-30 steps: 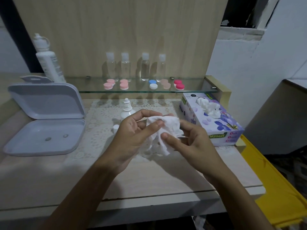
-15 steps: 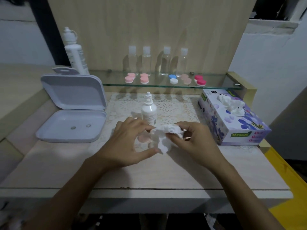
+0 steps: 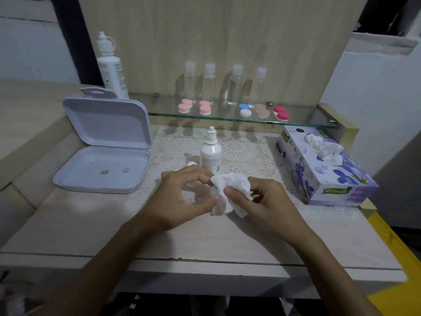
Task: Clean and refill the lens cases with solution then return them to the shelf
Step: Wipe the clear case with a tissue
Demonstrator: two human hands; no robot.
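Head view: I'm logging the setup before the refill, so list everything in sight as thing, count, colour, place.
lens cases: five pairs, pink, blue-white, beige, red, glass shelf.
clear bottles: four, white caps, shelf back.
large solution bottle: one, white, shelf's left end.
small dropper bottle: one, white, uncapped, lace mat.
cap: one, white, left of dropper bottle.
open box: one, grey, table left.
tissue box: one, purple, table right.
tissue: one, white, held by both hands.
left hand, right hand: over the table.

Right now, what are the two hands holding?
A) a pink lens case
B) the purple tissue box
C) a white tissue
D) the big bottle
C: the left hand and right hand both pinch a crumpled white tissue above the table.
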